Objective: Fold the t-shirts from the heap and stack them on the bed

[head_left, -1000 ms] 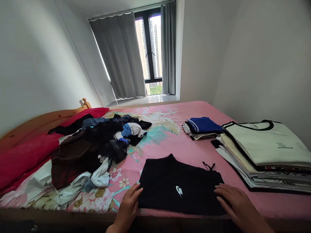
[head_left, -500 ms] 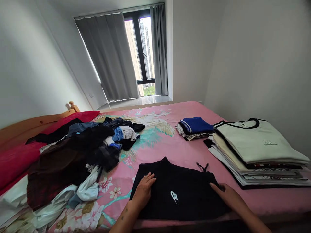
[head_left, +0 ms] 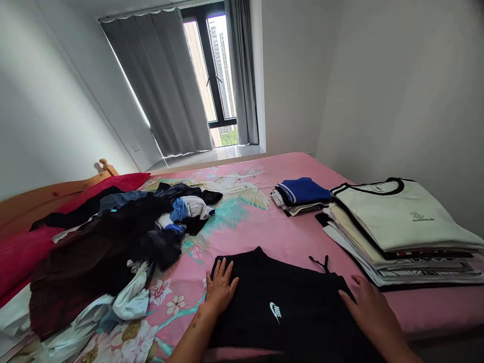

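Note:
A pair of black shorts [head_left: 298, 302] with a white Nike logo lies folded flat near the bed's front edge. Its drawstring [head_left: 321, 263] sticks out at the upper right. My left hand [head_left: 221, 287] rests flat on the left part of the shorts, fingers spread. At the right edge of the cloth is my right hand [head_left: 372, 312], its thumb on the fabric and its index finger stretched out apart from it; the other fingers are partly hidden. Neither hand grips the cloth.
A tall stack of folded shirts [head_left: 408, 222] stands at the right, beside a smaller folded pile topped by a blue garment [head_left: 306, 191]. Loose clothes [head_left: 113, 237] lie heaped at the left, by red pillows [head_left: 22, 257]. A pink floral sheet [head_left: 245, 229] covers the bed.
My left hand has moved up toward the top left corner of the shorts and spread its fingers. My right hand has opened its fingers more. The view has shifted slightly.

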`<state>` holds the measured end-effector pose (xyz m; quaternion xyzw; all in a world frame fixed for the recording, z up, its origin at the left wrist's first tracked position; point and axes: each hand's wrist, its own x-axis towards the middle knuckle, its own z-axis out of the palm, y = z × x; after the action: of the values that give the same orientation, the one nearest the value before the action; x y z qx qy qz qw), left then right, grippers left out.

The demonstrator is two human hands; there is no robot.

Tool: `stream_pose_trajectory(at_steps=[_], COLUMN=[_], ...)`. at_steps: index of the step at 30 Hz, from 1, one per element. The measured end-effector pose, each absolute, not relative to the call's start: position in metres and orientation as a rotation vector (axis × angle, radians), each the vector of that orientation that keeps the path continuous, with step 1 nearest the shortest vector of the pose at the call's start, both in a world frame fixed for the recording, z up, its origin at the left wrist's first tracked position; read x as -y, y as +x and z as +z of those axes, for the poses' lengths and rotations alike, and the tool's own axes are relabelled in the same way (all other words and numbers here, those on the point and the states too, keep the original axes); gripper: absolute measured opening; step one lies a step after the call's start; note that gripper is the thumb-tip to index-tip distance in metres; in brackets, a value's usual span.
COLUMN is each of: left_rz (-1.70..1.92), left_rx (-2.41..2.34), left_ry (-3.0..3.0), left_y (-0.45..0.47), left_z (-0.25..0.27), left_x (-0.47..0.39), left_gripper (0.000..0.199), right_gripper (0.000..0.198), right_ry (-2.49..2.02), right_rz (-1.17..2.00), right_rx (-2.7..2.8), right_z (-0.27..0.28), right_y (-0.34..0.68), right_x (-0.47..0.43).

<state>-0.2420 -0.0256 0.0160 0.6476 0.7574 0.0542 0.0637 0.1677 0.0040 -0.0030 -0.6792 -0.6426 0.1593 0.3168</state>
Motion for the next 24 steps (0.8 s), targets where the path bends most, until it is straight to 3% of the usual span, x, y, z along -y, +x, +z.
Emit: stream_pose_trajectory(at_steps=[3, 7, 12, 17, 21, 24], left_rz=[0.259, 0.341, 0.486, 0.513, 0.351, 0.266], left_rx=[-2.275, -2.196, -2.631, -2.749, -2.664, -2.562], left_ry=[2.119, 2.277, 1.886, 1.528, 1.264, 1.147], left_y=[-0.23, -0.219, -0.242, -0.267, -0.265, -0.263], left_z=[0.019, 0.015, -0.012, -0.025, 0.0, 0.025], left_x=[0.039, 0.079, 0.142, 0.178, 0.172, 0.159], left_gripper=[0.053, 0.055, 0.052, 0.054, 0.052, 0.047], right_gripper=[0.037, 0.03, 0.031, 0.035, 0.055, 0.059], right_ry=[-1.514, -1.045, -0.642, -0.784, -1.034, -1.158], right_rz=[0.366, 0.648, 0.916, 0.777, 0.792, 0.872], right_rx=[1.804, 2.186, 2.495, 2.671, 2.795, 2.861], right_z=[0.031, 0.063, 0.057, 0.043, 0.039, 0.034], right_y=[0.128, 0.054, -0.026, -0.098, -0.152, -0.182], right_x=[0.003, 0.023, 0.02, -0.031, -0.07, -0.089])
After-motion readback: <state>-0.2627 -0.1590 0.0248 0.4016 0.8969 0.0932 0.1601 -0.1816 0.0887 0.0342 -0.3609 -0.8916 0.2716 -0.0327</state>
